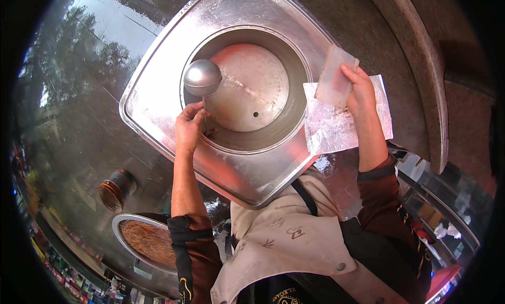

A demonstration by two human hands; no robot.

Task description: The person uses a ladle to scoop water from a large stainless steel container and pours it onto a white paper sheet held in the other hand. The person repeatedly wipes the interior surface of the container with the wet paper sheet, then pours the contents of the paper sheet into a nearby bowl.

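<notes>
A stainless steel basin [158, 87] with a wide flat rim lies before me, with a deep round well [248, 91] in its middle. A small dark hole shows in the well's floor. My left hand [190, 124] pinches the thin stem of a shiny metal ball [202, 76] over the well's left side. My right hand [360, 87] grips a translucent plastic scraper [333, 77] by its thicker edge, above the basin's right rim. Beneath that hand is a crinkled silvery sheet or bag [327, 130]. Some dark bits [210, 133] sit near the well's lower-left wall.
A dark can-like container [117, 189] stands on the wet, reflective floor at left. Below it, a round metal-rimmed tray [144, 243] holds something brown, partly behind my left arm. A curved stone-like edge [424, 67] runs along the right. Shelving with items [434, 217] lies at lower right.
</notes>
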